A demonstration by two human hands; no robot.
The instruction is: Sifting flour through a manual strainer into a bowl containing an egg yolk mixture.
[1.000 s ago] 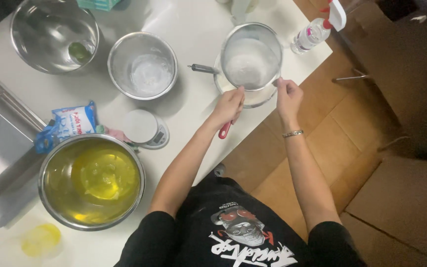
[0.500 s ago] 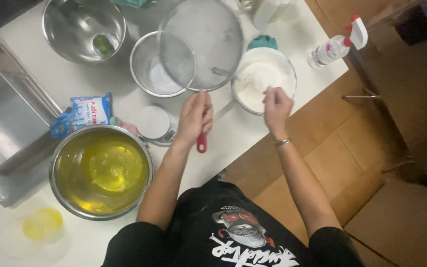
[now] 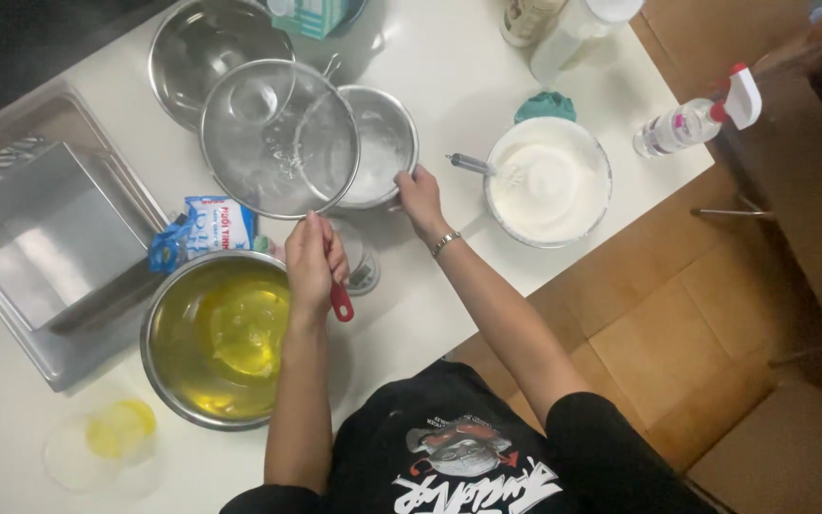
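Sieve (image 3: pixel 279 140) in the air first: a round wire-mesh strainer, held roughly level above the white worktop (image 3: pixel 449 76), its rim overlapping a small steel bowl (image 3: pixel 379 145) at its 3 o'clock and a larger empty steel bowl (image 3: pixel 206 48) at its 11 o'clock. The left hand (image 3: pixel 314 269) is closed around the sieve's red handle (image 3: pixel 339 300), whose end pokes out below the fingers. The right hand (image 3: pixel 420 198) rests on the near rim of the small steel bowl, fingers curled over the edge; a thin bracelet sits at that wrist. White powder lies in that bowl.

At 3 o'clock from the right hand stands a bowl of white whipped mixture (image 3: pixel 549 181) with a whisk (image 3: pixel 482 168) leaning in it. At 7 o'clock from the left hand, just beside it, sits a wide steel bowl of yellow liquid (image 3: pixel 216 338). A blue and white packet (image 3: pixel 211 227) lies at 10 o'clock from that hand, and beyond it a metal tray (image 3: pixel 44 238). A spray bottle (image 3: pixel 696 119) lies near the worktop's far right edge.
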